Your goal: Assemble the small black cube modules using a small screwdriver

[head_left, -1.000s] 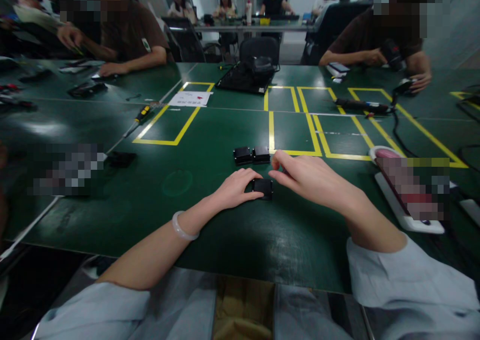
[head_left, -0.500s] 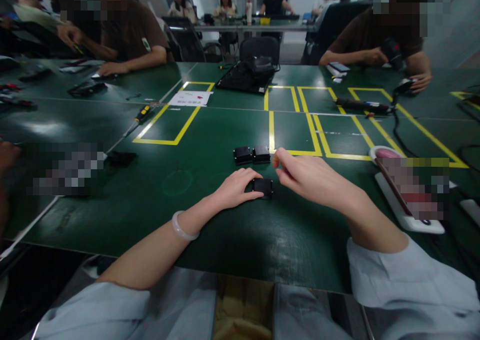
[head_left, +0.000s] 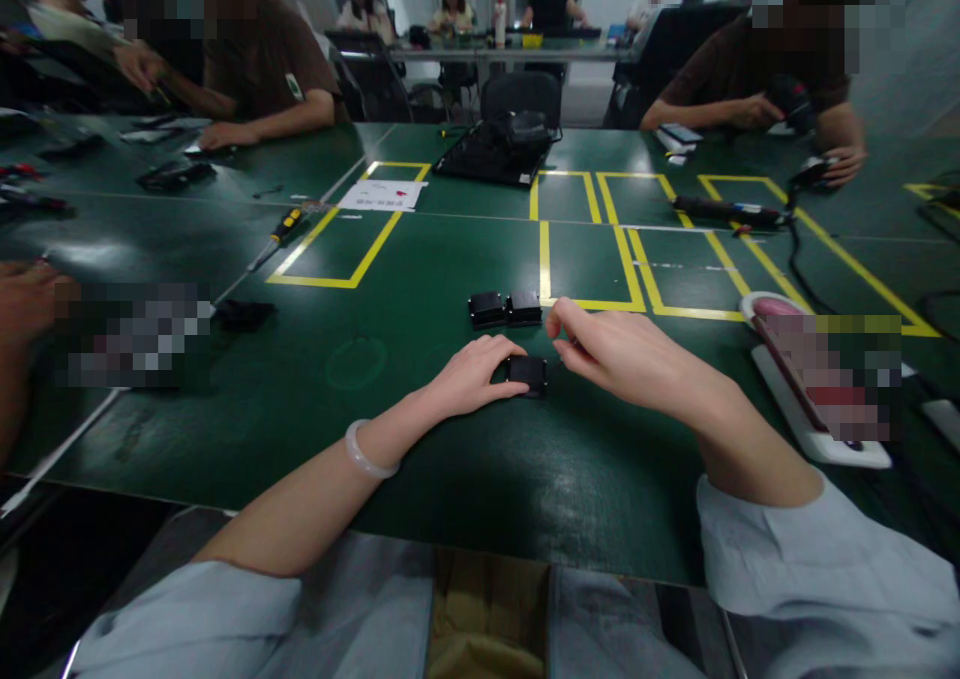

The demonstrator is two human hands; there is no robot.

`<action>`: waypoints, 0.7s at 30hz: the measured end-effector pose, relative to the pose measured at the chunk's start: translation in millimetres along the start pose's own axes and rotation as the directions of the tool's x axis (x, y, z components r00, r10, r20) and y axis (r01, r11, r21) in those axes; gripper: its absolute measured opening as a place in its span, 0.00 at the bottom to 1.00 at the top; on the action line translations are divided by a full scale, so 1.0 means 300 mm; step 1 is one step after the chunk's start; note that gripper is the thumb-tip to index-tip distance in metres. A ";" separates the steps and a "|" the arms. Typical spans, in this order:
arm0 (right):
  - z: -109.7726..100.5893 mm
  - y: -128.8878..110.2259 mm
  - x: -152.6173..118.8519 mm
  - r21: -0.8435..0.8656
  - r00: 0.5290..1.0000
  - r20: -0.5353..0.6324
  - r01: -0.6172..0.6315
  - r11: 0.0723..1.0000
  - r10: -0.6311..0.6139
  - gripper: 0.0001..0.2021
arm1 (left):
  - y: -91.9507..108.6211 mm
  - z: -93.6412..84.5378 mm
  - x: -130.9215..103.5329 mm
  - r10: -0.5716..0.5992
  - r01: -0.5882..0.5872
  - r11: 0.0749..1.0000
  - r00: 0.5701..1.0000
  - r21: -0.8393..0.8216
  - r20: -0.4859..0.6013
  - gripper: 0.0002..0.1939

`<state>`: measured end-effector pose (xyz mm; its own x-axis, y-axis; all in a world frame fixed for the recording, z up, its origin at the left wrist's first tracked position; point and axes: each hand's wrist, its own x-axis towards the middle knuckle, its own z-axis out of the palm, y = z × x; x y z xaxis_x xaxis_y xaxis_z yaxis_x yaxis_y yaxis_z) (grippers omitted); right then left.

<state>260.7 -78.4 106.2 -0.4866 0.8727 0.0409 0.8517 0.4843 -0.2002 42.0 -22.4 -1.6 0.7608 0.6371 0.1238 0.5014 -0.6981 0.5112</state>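
Block point(head_left: 531, 372), small and black, lying on green table point(head_left: 480, 489), pinched by left hand point(head_left: 474, 375), right hand point(head_left: 616, 353) curled just beside, with grip impossible to tell, two similar blocks point(head_left: 487, 307) near behind.

Left forearm point(head_left: 292, 514) and right forearm point(head_left: 742, 439) slant inward; the left hand point(head_left: 472, 377) grips between thumb point(head_left: 510, 390) and fingers point(head_left: 496, 346); the right hand point(head_left: 619, 351) is near it, fingers curled.

1 screwdriver point(head_left: 286, 225) near white paper point(head_left: 382, 195)
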 end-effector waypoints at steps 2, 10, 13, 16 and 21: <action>0.000 0.000 0.000 0.006 1.000 -0.001 0.000 1.000 0.000 0.08 | 0.001 -0.001 0.000 0.000 0.000 1.000 1.000 0.004 0.000 0.20; 0.012 0.008 0.004 -0.024 1.000 -0.015 -0.014 1.000 0.014 0.09 | 0.001 0.000 0.000 0.004 -0.004 1.000 1.000 -0.002 0.003 0.19; 0.004 0.005 0.002 0.007 1.000 0.002 -0.001 1.000 0.000 0.08 | 0.001 -0.001 0.000 0.003 -0.003 1.000 1.000 -0.004 0.001 0.19; -0.001 0.001 -0.001 0.025 1.000 0.002 0.004 1.000 -0.004 0.08 | 0.001 -0.003 0.000 -0.001 0.001 1.000 1.000 -0.004 0.001 0.19; 0.006 0.002 0.001 0.013 1.000 -0.026 0.009 1.000 -0.008 0.08 | 0.000 0.001 -0.001 0.002 -0.002 1.000 1.000 -0.002 0.004 0.19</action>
<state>260.6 -78.1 104.2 -0.4883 0.8700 0.0683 0.8449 0.4908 -0.2126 41.9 -22.5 -1.9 0.7637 0.6340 0.1214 0.4986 -0.6988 0.5129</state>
